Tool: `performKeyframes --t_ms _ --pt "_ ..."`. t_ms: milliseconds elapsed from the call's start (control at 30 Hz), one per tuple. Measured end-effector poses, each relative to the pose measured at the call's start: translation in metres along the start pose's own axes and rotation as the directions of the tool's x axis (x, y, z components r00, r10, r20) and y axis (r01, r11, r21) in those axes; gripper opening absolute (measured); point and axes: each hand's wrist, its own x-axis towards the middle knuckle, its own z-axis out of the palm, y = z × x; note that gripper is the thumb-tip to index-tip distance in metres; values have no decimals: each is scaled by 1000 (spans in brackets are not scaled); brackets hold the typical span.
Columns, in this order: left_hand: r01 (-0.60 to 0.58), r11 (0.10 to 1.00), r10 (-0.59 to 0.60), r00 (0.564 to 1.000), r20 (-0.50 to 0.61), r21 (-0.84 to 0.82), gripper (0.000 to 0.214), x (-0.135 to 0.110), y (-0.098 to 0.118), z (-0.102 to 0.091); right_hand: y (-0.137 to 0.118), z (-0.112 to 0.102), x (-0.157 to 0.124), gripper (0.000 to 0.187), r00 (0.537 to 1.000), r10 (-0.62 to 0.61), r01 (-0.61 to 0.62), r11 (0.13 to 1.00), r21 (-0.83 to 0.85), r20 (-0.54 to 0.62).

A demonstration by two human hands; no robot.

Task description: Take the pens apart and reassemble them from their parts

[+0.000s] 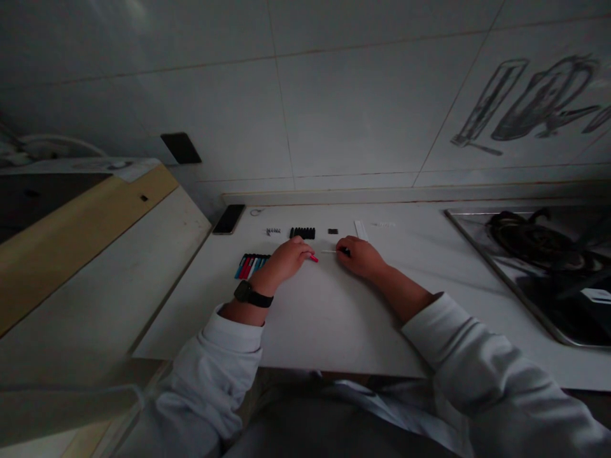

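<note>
We see two bare hands at work over a white counter (329,324), close to each other and well apart from the front edge. The left hand (287,259) has its fingertips closed on a red piece (314,257), pinching it so that one end sticks out toward the right hand (360,254). That one is curled, its fingers pinching a black piece (344,252), and from it a thin white rod (329,251) points back at the red piece (we cannot tell whether rod and black piece are joined). A gap lies between the rod's tip and the red piece, so we find them near but not touching

Just beside the left wrist, partly covered by it, we see a row of coloured tubes (245,268) in blue, red and white, with black parts at their far ends. Beyond the hands, small parts lie in a line: metallic bits (273,231), a row of black parts (302,233), a small dark group (333,231), white strips (359,228) and some pale slender pieces (383,224), too faint for us to make out. A phone (229,219) rests at the far left corner, with a thin ring (256,212) beside it

On the left wrist we note a black watch (244,292), and both arms wear pale sleeves (233,337). Off to the right sits a hob (477,245) with a dark burner (520,232)
</note>
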Motion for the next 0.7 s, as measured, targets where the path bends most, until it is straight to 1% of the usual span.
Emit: performKeyframes --t_ms 67,133,200,267,333,433,533,633,700 --pt "-9 1000 9 1000 1 9 28 0 0 0 -1 0 0 16 1000 6 -6 1000 -3 -2" --pt "9 1000 -8 1000 -26 17 24 0 1 -4 -1 1 0 16 1000 5 -5 1000 -4 -5" --pt "49 999 -48 997 -66 20 18 0 4 -11 0 1 0 16 1000 1 -1 1000 -7 -5" --pt "95 995 -93 992 -82 14 16 0 10 -17 0 2 0 16 1000 -2 2 1000 -13 -2" --pt "115 993 -113 991 -67 20 13 0 15 -20 0 1 0 17 1000 -2 2 1000 -16 2" --pt "85 996 -84 996 -45 41 6 1 20 -23 -1 0 0 17 1000 -2 3 1000 -15 13" --pt "76 997 -74 994 -86 19 5 0 17 -30 -1 -1 0 17 1000 1 -1 1000 -10 22" --pt "117 993 -119 982 -148 -23 9 -2 10 -42 -2 -1 0 17 1000 6 -6 1000 -4 30" --pt "156 987 -160 975 -151 -41 12 -4 5 -49 -2 -1 0 17 1000 2 -2 1000 -6 29"
